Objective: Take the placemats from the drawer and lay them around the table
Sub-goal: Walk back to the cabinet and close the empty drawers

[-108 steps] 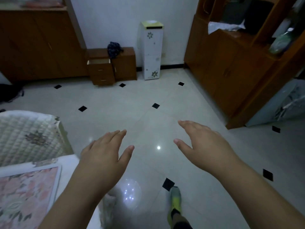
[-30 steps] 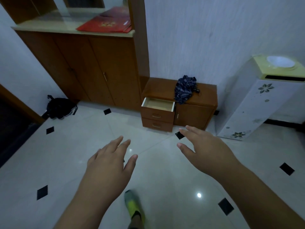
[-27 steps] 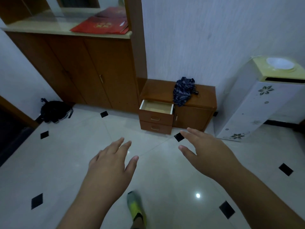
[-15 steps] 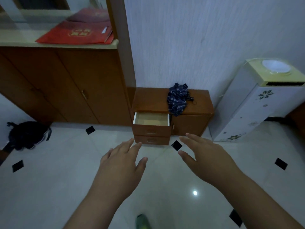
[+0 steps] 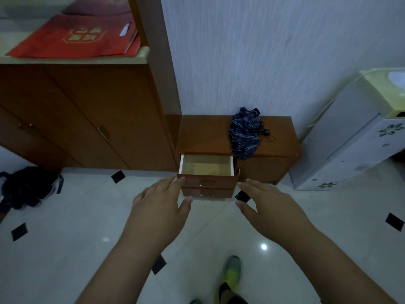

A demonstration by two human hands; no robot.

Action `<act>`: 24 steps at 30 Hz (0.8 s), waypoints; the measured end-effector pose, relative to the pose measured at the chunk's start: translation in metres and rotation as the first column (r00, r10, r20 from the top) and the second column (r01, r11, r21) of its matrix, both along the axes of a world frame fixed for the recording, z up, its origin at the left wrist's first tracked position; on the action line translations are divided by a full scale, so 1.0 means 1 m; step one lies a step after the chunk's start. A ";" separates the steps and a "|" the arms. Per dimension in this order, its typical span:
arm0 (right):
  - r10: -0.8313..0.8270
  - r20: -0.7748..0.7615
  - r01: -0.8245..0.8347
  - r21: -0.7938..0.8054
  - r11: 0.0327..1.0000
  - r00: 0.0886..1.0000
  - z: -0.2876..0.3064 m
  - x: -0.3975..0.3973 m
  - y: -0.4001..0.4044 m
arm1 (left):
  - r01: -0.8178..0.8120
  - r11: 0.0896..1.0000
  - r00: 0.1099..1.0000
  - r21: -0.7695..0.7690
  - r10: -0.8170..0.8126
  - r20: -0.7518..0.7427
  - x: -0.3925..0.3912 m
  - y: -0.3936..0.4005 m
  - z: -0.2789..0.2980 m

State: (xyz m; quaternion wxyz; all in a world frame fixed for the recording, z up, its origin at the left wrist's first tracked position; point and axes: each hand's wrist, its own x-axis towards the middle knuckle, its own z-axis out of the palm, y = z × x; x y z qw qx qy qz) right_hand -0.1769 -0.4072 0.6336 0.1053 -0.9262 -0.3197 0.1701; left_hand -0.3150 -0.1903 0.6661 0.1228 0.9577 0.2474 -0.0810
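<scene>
A low wooden cabinet [image 5: 210,137] stands against the white wall, and its top drawer [image 5: 207,166] is pulled out. The drawer's pale inside shows only a bare tan bottom; I see no placemat in it. My left hand [image 5: 161,205] is held out flat, palm down, just in front of the drawer's left corner and holds nothing. To the right of the drawer front, above the floor, my right hand [image 5: 270,205] is also spread flat and empty. The table is out of view.
A crumpled dark plaid cloth [image 5: 245,132] lies on the cabinet top. A tall wooden cupboard [image 5: 83,115] with red folders [image 5: 74,38] stands left. A white floral unit [image 5: 355,141] stands right, a black bag [image 5: 28,185] lies on the glossy tiled floor [image 5: 65,249]. My shoe [image 5: 230,275] is below.
I have walked from the table across the floor toward the cabinet, so the open drawer is now close under my hands. Both hands stayed flat and empty.
</scene>
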 end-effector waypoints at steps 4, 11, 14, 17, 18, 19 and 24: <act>0.007 -0.014 -0.007 0.001 1.000 1.000 -0.023 0.045 0.022 | -0.004 1.000 1.000 0.013 0.004 -0.002 0.039 0.017 -0.024; -0.005 -0.029 0.004 -0.029 1.000 1.000 -0.067 0.105 0.059 | -0.006 1.000 1.000 -0.021 0.006 -0.025 0.099 0.049 -0.075; -0.039 -0.048 0.038 -0.035 0.999 0.998 -0.091 0.116 0.072 | 0.008 0.999 1.000 -0.035 -0.008 0.007 0.121 0.066 -0.097; -0.077 -0.047 0.076 -0.040 0.996 0.996 -0.113 0.125 0.087 | 0.036 0.998 0.999 -0.046 -0.036 0.006 0.139 0.088 -0.125; -0.090 -0.039 0.089 -0.045 0.995 0.995 -0.118 0.127 0.090 | 0.049 0.998 0.999 -0.041 -0.049 0.004 0.144 0.093 -0.133; -0.101 -0.029 0.099 -0.051 0.994 0.994 -0.125 0.128 0.094 | 0.059 0.998 0.998 -0.037 -0.059 0.003 0.147 0.099 -0.142; -0.148 0.008 0.148 -0.084 0.985 0.989 -0.180 0.131 0.120 | 0.107 0.994 0.994 -0.012 -0.107 0.010 0.162 0.129 -0.202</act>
